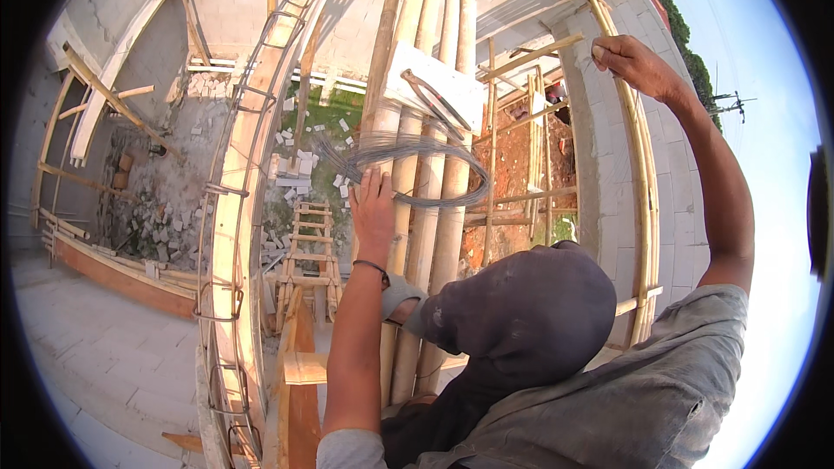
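A loose coil of thin grey wire lies across several bamboo poles. My left hand is at its near left edge, fingers over the strands and holding them against the poles. My right hand is raised high at the far right, fingers pinched closed; anything between them is too thin to make out. Just beyond the coil, long-handled pincers rest on a white board. Dark cloth, apparently over my bent leg, covers the near poles.
To the left runs a timber beam with a steel rebar cage along it. A wooden ladder and scattered block rubble are far below. A block wall with upright bamboo borders the right.
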`<action>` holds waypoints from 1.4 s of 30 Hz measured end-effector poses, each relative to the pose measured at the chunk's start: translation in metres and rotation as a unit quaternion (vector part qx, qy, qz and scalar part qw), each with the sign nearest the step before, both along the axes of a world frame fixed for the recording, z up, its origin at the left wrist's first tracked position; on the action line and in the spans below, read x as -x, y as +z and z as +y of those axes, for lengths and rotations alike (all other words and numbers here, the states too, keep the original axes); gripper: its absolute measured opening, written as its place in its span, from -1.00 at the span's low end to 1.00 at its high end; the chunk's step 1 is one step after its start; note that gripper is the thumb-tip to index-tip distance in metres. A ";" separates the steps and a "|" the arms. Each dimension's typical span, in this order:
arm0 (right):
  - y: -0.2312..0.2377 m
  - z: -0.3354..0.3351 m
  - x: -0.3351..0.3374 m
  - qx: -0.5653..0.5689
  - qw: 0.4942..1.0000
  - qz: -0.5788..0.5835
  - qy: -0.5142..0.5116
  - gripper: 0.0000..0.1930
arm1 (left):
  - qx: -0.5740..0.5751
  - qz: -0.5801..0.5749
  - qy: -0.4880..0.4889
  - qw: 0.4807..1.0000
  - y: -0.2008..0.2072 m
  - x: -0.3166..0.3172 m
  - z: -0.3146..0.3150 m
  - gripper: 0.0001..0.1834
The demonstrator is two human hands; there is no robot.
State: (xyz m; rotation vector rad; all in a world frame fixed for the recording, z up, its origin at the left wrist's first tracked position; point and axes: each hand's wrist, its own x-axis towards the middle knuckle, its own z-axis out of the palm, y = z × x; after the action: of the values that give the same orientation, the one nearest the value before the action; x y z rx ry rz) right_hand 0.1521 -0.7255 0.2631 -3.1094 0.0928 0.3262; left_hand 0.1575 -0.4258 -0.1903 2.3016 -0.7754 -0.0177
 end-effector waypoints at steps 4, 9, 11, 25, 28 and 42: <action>0.036 0.034 -0.053 0.131 0.988 0.060 0.049 -0.58 | 0.003 -0.010 -0.006 1.000 0.003 0.000 0.003 -0.61; 0.100 0.007 -0.113 0.183 0.942 -0.261 0.102 -0.58 | -0.030 -0.026 -0.019 0.999 0.002 -0.002 0.004 -0.63; 0.115 0.002 -0.115 0.191 0.953 -0.232 0.037 -0.59 | -0.021 -0.032 -0.019 0.999 -0.001 -0.003 0.004 -0.64; 0.074 0.176 -0.168 -0.023 0.940 -0.334 0.071 -0.60 | 0.190 0.140 0.052 0.970 0.076 -0.022 0.044 -0.72; 0.018 0.231 -0.172 -0.129 0.901 -0.407 0.075 -0.58 | 0.351 0.191 0.144 0.906 0.139 -0.041 0.086 -0.66; -0.134 0.445 -0.103 -0.650 0.750 -0.108 0.058 -0.64 | 0.621 0.099 0.306 0.715 0.340 -0.050 0.239 -0.75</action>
State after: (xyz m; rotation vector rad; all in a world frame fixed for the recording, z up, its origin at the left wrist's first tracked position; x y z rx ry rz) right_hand 0.2552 -0.2802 0.1291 -1.7132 -0.2361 -0.0225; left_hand 0.2071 -0.1864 0.1494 1.0795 0.1860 0.4223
